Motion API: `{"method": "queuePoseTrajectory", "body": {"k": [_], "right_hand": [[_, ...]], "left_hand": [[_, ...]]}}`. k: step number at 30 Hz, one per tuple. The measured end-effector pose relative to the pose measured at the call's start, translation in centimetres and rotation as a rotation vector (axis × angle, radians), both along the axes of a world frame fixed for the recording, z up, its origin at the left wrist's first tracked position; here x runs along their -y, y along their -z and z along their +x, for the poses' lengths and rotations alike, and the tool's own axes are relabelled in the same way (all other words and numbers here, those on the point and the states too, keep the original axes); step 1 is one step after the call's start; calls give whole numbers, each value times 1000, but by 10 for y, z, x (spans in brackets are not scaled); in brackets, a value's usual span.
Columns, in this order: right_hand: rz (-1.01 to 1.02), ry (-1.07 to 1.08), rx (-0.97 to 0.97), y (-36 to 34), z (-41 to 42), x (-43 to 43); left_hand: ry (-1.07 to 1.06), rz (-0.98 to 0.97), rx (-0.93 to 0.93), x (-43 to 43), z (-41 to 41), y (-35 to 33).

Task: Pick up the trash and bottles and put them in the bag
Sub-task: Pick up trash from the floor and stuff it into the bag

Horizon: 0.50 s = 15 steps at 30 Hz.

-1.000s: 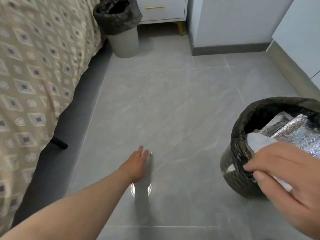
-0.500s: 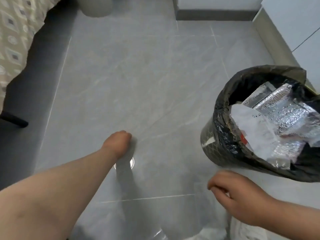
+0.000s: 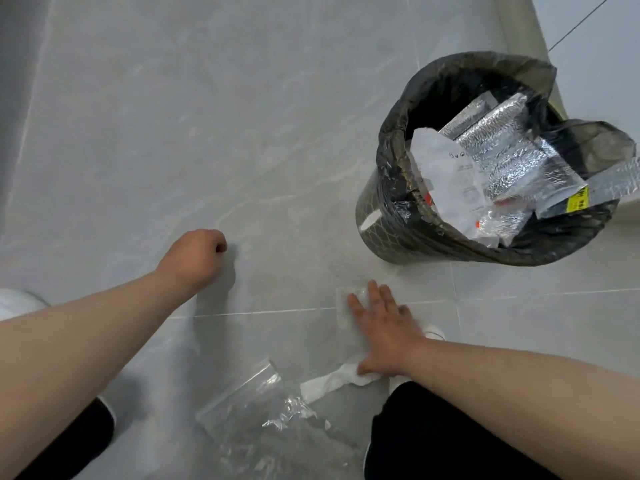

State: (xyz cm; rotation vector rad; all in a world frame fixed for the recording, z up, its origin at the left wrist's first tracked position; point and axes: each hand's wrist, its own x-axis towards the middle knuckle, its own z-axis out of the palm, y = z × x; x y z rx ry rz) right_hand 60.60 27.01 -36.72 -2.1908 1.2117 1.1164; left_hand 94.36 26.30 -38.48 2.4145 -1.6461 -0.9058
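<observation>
A bin lined with a black bag [image 3: 391, 140] stands on the floor at the right; inside lie silver foil wrapping [image 3: 509, 147] and a white paper slip [image 3: 446, 174]. My left hand [image 3: 194, 258] is closed into a fist at centre left, over a faint translucent shape [image 3: 221, 282] that looks like a clear bottle. Flat and fingers spread, my right hand [image 3: 384, 327] rests on a white paper sheet [image 3: 343, 306] on the floor, below the bin. Crumpled white paper [image 3: 325, 384] lies under its wrist, and a clear plastic bag [image 3: 249, 407] lies further toward me.
Grey floor tiles [image 3: 242, 116] fill the view. A pale skirting edge [image 3: 526, 32] runs behind the bin at top right. My black trouser legs [image 3: 433, 431] and a white shoe tip [image 3: 434, 332] sit at the bottom. A white rounded object [image 3: 17, 303] shows at the left edge.
The view has tilted down toward my feet. My right hand left the bin, dropped to the floor and spread flat on the white paper. My left hand closed and stays closed.
</observation>
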Motion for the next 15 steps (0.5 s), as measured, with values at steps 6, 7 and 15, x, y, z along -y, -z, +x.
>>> {"method": "queuePoseTrajectory", "body": {"k": [6, 7, 15], "right_hand": [[-48, -52, -3, 16, 5, -11], [-35, -72, 16, 15, 5, -10], [-20, 113, 228, -9, 37, 19]], "left_hand": [[-6, -24, 0, -8, 7, 1], [-10, -20, -2, -8, 8, 2], [-86, -49, -37, -17, 11, -10]]}}
